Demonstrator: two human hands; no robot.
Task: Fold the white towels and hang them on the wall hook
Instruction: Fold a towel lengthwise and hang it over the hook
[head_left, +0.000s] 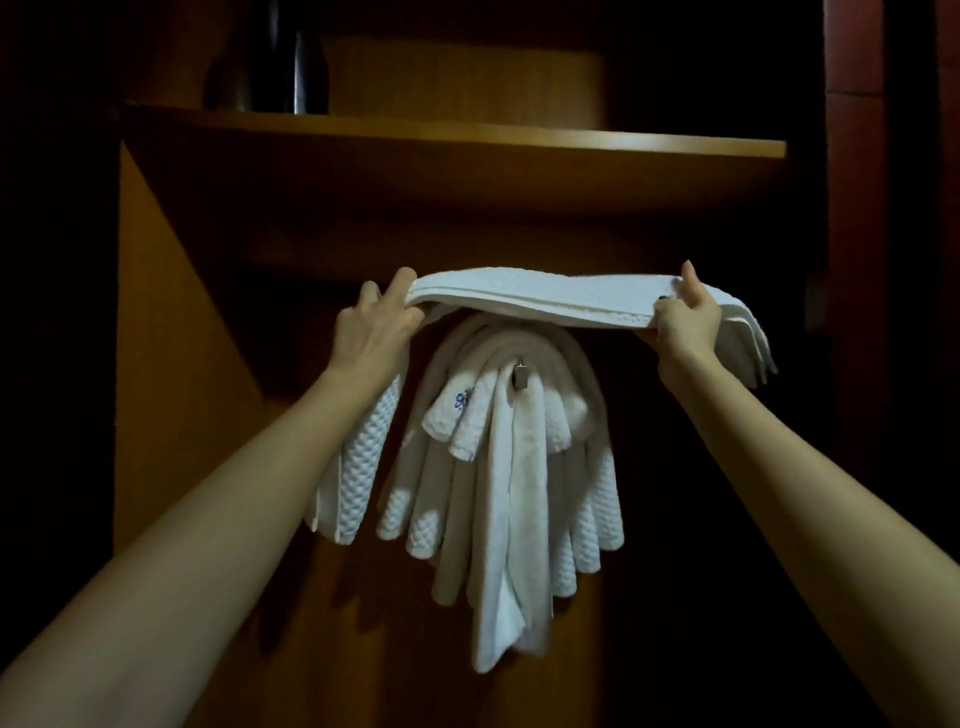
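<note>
Towel position relative to hook, head view. Folded towel (535, 299) is held flat between my two hands, its long axis running left to right and close to level. My left hand (374, 325) grips the left end, fingers curled over the upper face; past that hand the cloth drops and hangs down behind my wrist. My right hand (685, 325) pinches the right end, one digit raised over the top edge and the others under the stack; a shorter tail of layers droops beyond it. Neither hand is spread; both are closed round the cloth. The wall hook (521, 376) sits below the span, under roughly its middle, so the two hands stand about equally far from it, one on each side. The hung towels (498, 467) drape over the hook in a thick arch, whose crown lies just beneath the held towel; whether they touch I cannot tell. Above, a wooden shelf (467, 136) carries a dark bottle (291, 62), well apart from the work. Judgement: the fold looks done and the step in hand is hanging. The move turns on keeping the span's middle over the hook while lowering, so that both ends fall evenly. The hook's tip is nearly buried, and a crowded hook may let the new layer slide off.
</note>
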